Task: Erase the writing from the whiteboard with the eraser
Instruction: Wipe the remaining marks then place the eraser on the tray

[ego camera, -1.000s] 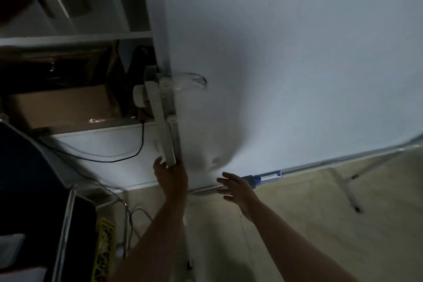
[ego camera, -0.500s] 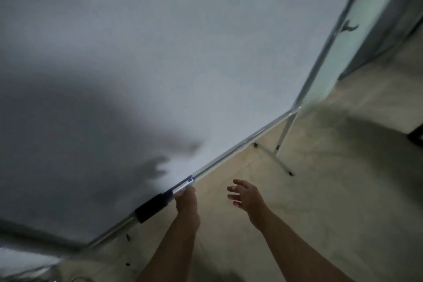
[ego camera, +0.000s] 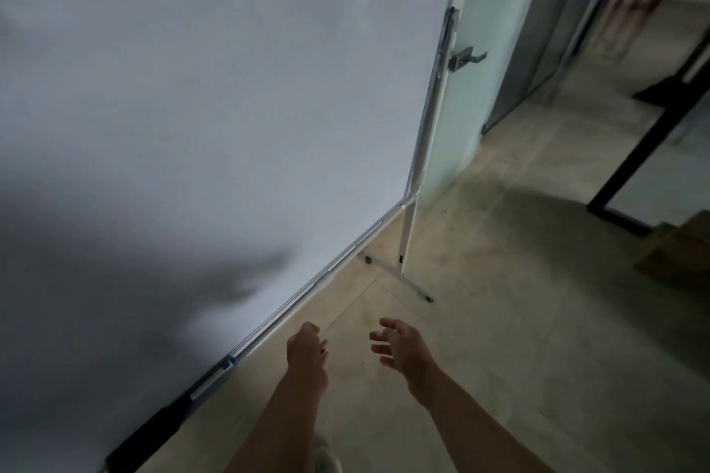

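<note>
The whiteboard (ego camera: 215, 119) fills the left and top of the head view; no writing shows on the part I see, and my shadow darkens its lower left. Its tray (ego camera: 345, 265) runs diagonally along the bottom edge. A black eraser (ego camera: 153, 430) lies on the tray at lower left, with a white marker with a blue band (ego camera: 215, 376) just beyond it. My left hand (ego camera: 307, 353) hovers right of the marker, close to the tray, fingers loosely curled with nothing seen in them. My right hand (ego camera: 399, 346) hangs over the floor, fingers spread and empty.
The board's stand leg and foot bar (ego camera: 407, 276) reach onto the floor at its right end. Behind it stands a frosted glass door with a metal handle (ego camera: 466, 58). A black frame (ego camera: 653, 150) and a brown box (ego camera: 680, 253) are at the right.
The view has swung right along the board. My left hand has come off the marker on the tray and now sits farther right; eraser and marker lie to its left.
</note>
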`<action>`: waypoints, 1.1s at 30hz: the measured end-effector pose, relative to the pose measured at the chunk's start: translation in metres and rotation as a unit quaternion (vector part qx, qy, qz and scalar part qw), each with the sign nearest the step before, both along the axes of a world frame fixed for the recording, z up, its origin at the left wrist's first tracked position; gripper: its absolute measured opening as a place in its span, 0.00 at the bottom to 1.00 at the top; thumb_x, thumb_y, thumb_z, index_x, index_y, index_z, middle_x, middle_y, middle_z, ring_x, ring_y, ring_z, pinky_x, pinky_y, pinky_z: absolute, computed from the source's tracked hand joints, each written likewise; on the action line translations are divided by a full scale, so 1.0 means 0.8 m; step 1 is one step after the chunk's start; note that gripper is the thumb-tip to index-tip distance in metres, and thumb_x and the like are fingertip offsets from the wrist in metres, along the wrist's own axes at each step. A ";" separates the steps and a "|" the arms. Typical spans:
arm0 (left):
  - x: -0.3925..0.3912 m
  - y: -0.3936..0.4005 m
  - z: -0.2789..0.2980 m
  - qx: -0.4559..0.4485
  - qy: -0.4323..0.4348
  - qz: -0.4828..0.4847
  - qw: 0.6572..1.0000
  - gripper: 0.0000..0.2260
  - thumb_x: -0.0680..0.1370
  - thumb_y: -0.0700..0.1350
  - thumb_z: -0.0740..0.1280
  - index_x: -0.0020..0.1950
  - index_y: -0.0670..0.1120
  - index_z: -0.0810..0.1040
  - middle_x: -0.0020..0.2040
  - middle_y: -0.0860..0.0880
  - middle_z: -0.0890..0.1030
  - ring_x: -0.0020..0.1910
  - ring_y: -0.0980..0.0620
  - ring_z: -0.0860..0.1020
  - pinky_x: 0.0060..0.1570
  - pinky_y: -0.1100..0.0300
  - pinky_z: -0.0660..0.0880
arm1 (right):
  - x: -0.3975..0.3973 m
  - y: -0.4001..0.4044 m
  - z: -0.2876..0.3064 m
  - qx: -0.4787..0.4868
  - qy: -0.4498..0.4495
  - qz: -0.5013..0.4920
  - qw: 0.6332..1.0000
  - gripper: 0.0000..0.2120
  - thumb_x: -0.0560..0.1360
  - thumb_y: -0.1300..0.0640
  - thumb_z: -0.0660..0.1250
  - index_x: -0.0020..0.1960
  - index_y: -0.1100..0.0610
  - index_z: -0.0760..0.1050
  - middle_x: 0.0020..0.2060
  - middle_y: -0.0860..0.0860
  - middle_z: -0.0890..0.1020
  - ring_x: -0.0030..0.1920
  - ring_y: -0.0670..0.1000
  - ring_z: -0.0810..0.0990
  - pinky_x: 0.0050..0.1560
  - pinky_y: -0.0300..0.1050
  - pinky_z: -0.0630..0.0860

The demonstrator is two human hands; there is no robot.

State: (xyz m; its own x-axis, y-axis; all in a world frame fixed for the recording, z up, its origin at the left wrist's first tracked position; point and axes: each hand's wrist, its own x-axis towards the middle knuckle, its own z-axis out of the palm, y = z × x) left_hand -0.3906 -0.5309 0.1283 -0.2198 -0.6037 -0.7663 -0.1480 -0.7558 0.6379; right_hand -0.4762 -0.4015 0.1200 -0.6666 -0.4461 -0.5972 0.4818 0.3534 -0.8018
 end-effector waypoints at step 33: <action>-0.270 -0.179 -0.079 0.158 0.065 0.193 0.966 0.09 0.79 0.42 0.61 0.39 0.42 0.69 0.38 0.44 0.70 0.35 0.49 0.73 0.33 0.60 0.71 | -0.329 -0.237 -0.024 0.064 0.006 0.169 0.983 0.12 0.79 0.63 0.60 0.62 0.57 0.72 0.49 0.56 0.82 0.46 0.54 0.80 0.46 0.46 0.74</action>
State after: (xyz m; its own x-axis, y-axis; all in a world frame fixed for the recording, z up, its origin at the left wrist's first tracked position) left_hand -0.6068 -0.6745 0.0653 -0.1312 -0.3997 -0.9072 0.2502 -0.8988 0.3599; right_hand -0.7396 -0.5910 0.1010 -0.5007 -0.5655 -0.6554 0.3094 0.5902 -0.7456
